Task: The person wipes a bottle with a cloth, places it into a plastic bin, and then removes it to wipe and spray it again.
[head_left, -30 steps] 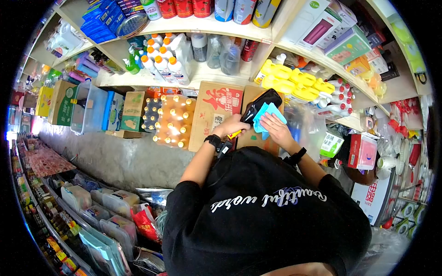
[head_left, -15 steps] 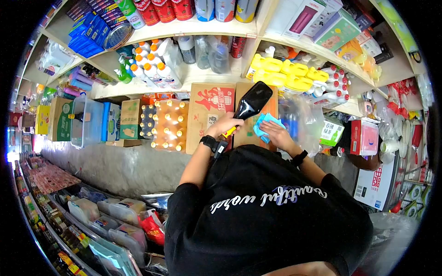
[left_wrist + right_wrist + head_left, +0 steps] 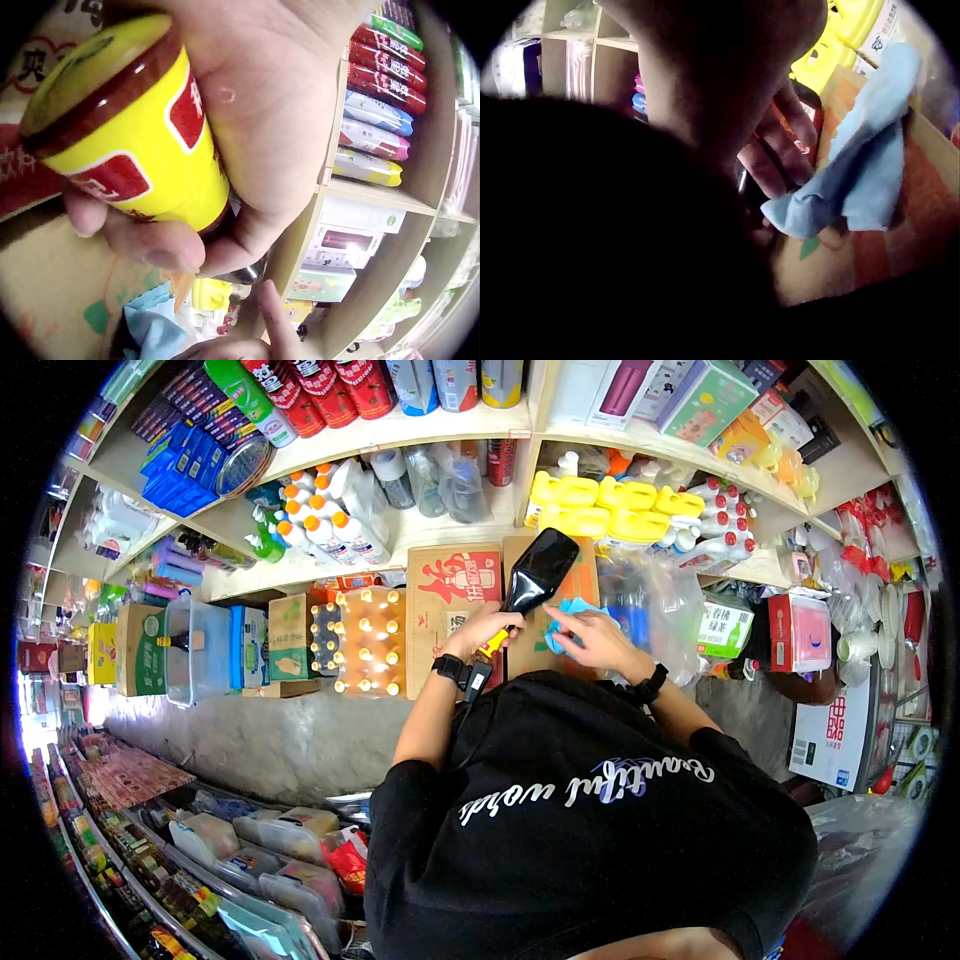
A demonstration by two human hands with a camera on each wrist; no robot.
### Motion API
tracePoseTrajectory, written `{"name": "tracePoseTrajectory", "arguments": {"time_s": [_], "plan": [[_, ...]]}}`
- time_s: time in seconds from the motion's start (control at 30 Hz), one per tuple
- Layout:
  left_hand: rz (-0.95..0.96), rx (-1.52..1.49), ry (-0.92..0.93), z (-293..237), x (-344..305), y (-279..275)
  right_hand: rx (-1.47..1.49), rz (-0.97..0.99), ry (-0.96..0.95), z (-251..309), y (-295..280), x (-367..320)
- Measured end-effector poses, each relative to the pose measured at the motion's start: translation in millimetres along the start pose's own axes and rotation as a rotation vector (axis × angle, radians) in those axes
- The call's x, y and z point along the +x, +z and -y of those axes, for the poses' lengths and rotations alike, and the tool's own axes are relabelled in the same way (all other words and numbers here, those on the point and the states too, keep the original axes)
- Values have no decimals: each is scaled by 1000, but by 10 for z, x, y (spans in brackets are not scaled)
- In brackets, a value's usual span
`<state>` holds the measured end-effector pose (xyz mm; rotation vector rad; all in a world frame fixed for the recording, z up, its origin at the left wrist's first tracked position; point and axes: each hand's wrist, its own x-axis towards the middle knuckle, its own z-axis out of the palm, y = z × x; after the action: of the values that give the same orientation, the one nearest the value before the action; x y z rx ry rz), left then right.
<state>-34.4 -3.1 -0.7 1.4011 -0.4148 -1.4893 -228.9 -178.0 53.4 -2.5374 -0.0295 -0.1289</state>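
My left hand (image 3: 484, 630) grips the narrow yellow end of a glossy black, bottle-like object (image 3: 541, 568), its wide part tilted up and right. Up close in the left wrist view, fingers and thumb wrap round that yellow-and-red end (image 3: 150, 142), which has a dark rim. The right hand (image 3: 598, 643) is just right of the object, index finger extended to its lower part; contact is unclear. A light blue cloth (image 3: 575, 607) is bunched in its other fingers. The right wrist view shows the cloth (image 3: 855, 161) hanging from the fingers above a carton.
Cardboard boxes (image 3: 428, 595) stand beneath both hands, with a pack of orange bottles (image 3: 368, 640) to the left. Shelves behind hold yellow jugs (image 3: 615, 508) and spray cans. Clear plastic wrapping (image 3: 665, 610) lies to the right, and storage tubs (image 3: 290, 830) stand lower left.
The black object first swung upright, away from the cloth, and has since stayed raised. The right hand dropped back from it, then returned toward its lower part with the index finger extended.
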Motion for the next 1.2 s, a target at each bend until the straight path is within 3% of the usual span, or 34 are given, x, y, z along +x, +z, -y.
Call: {"name": "tracePoseTrajectory", "arguments": {"time_s": [0.37, 0.47, 0.67, 0.87, 1.03, 1.2], "plan": [[-25, 38, 8, -69, -71, 32, -120, 205, 71, 26, 17, 266], [-33, 28, 17, -83, -81, 47, -90, 241, 6, -16, 86, 252], [-18, 28, 10, -69, -54, 24, -168, 173, 72, -45, 132, 259], [-14, 11, 13, -50, -33, 19, -98, 320, 85, 99, 162, 270], [5, 18, 22, -57, -45, 7, -171, 144, 99, 34, 122, 321], [9, 22, 41, -25, -10, -6, -92, 287, -8, 80, 139, 298]]}}
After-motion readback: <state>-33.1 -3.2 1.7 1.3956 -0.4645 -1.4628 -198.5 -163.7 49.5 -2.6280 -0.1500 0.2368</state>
